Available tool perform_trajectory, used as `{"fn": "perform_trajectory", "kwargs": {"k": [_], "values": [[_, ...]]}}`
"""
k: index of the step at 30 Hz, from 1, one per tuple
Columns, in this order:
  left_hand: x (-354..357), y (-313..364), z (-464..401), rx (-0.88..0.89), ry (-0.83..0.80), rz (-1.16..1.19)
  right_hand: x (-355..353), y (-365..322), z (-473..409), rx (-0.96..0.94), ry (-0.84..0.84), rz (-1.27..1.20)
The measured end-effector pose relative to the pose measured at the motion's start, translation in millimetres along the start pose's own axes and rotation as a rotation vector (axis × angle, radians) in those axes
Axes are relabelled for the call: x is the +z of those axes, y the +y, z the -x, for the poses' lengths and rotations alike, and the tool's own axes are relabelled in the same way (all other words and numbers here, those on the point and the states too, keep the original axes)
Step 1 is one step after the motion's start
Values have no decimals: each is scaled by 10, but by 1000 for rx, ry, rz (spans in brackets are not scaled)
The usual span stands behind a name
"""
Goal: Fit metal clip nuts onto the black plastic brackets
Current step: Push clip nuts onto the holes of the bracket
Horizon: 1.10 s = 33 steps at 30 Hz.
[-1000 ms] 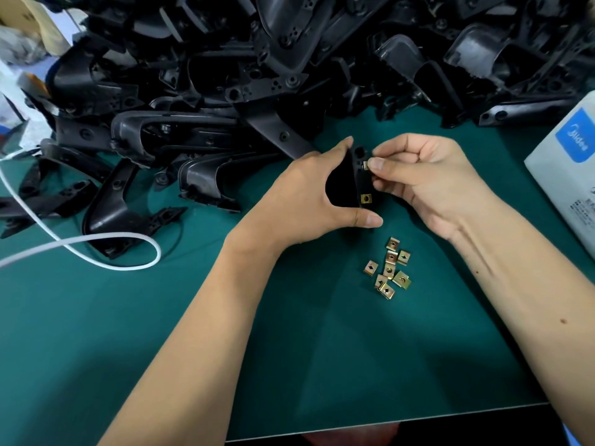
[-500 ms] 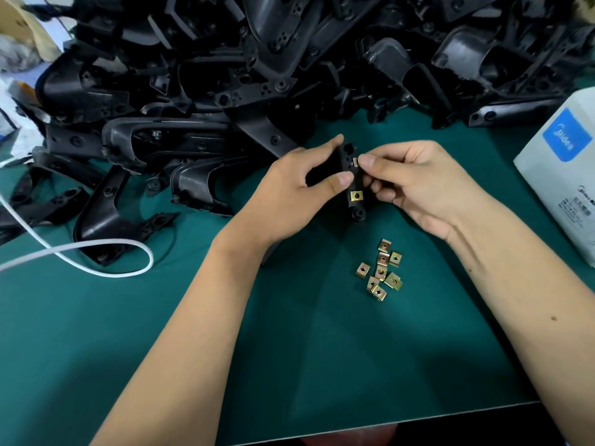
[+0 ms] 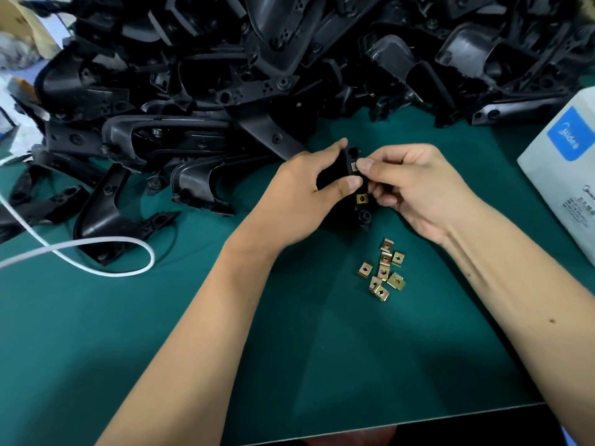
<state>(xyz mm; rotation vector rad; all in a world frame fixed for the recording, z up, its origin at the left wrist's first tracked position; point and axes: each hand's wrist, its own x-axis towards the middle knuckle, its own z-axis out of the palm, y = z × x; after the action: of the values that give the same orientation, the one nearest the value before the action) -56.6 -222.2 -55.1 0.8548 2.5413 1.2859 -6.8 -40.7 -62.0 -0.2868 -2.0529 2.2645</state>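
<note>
My left hand (image 3: 302, 201) grips a black plastic bracket (image 3: 362, 217) upright above the green mat, thumb on its edge. One brass clip nut (image 3: 362, 198) sits fitted low on the bracket. My right hand (image 3: 415, 188) pinches a second clip nut (image 3: 353, 165) against the bracket's upper edge, thumb tip pressing on it. Several loose brass clip nuts (image 3: 383, 270) lie in a small cluster on the mat just below both hands.
A large heap of black brackets (image 3: 257, 75) fills the back of the green mat (image 3: 161, 333). A white cable (image 3: 96, 246) loops at the left. A white box (image 3: 566, 175) with a blue label stands at the right edge.
My left thumb has slid up from the bracket's lower end to its middle. The right hand keeps pressing the clip nut on the upper edge.
</note>
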Motion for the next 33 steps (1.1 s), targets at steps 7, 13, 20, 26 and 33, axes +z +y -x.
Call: {"fn": "perform_trajectory", "kwargs": {"k": [7,13,20,26,33], "values": [[7,1,0,-10,47,-81,62,81,-8,-89,82,94],[10,-32,-27,-59,109,-65,89,95,-32,-120,114,152],[-4,-42,-33,-100,163,-104,101,108,-23,-127,4,202],[-34,-57,-23,-133,278,-67,158,125,23,-221,40,468],[-17,135,-37,-174,440,8,273,46,99,-321,183,588]]}}
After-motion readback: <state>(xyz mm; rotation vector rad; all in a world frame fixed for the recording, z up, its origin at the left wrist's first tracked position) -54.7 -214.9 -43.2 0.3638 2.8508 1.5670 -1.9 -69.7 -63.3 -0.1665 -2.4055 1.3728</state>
